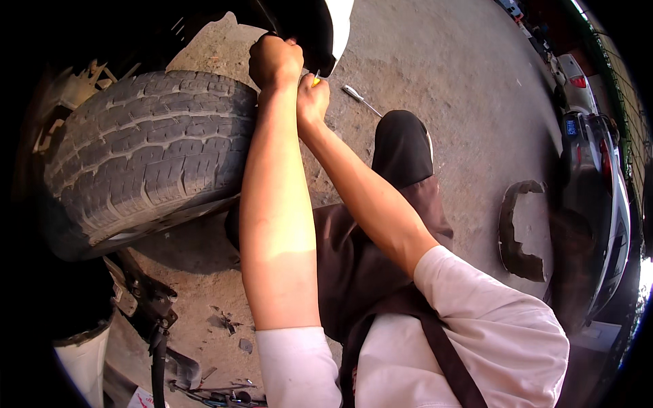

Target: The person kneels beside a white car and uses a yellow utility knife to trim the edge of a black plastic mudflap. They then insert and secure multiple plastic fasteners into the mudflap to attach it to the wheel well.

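Observation:
Both my arms reach forward past the right side of a worn black tyre [156, 143]. My left hand [275, 60] is closed in a fist against the dark underside of a white car body panel [342, 27]. Whatever its fingers grip is hidden. Just below and to the right, my right hand [313, 100] is wrapped round a small yellow-handled tool [315, 81], its thin tip pointing up at the panel's lower dark edge. Most of that tool is covered by the fingers, so its exact kind does not show.
A screwdriver [354, 94] lies on the dusty ground right of my hands, near my bent knee [401, 146]. Suspension parts [146, 299] stand below the tyre. Farther right are a broken dark curved piece [520, 231] and parked cars [598, 204].

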